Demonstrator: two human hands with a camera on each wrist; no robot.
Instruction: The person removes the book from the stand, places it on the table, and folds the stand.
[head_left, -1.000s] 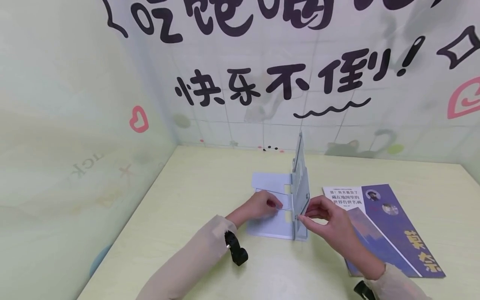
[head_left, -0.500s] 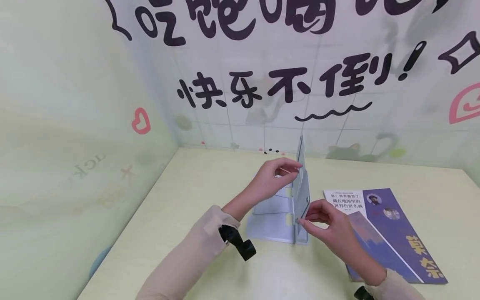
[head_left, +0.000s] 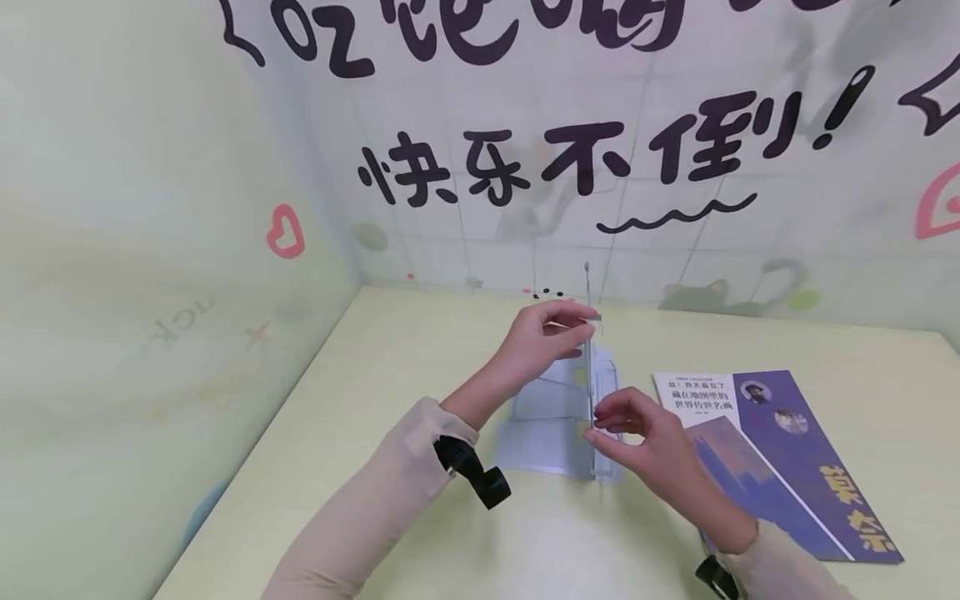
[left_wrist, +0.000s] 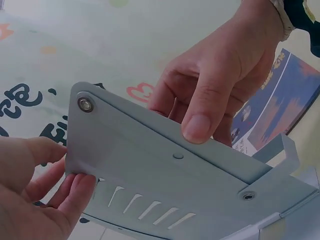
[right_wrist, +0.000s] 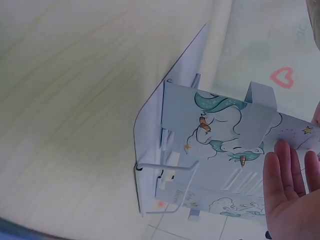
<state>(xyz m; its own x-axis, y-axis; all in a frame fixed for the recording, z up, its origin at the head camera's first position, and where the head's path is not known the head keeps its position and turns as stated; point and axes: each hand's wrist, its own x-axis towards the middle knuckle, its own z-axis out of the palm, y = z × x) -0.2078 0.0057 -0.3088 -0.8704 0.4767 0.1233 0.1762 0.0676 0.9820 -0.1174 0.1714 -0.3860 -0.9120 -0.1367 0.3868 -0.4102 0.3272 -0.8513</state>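
Note:
A pale blue metal book stand [head_left: 546,447] stands on the table with its base plate flat and its panel upright, almost edge-on in the head view. My left hand [head_left: 540,342] pinches the panel's upper far part; in the left wrist view its fingers straddle a rounded corner beside a rivet [left_wrist: 86,104]. With the thumb on the plain side, my right hand [head_left: 637,433] grips the panel's near edge. Its fingers [right_wrist: 285,175] lie against the face printed with a unicorn [right_wrist: 232,120]. A bent wire support [right_wrist: 170,166] sticks out near the base.
A purple and white book [head_left: 798,467] lies flat on the table right of the stand, under the right forearm. Walls with printed lettering [head_left: 585,158] rise behind and to the left. Black wrist cameras [head_left: 472,471] sit over the sleeves.
My left hand has lifted from the base plate to the panel's upper part. The panel has turned from angled to nearly edge-on, and my right hand has stayed at its near edge.

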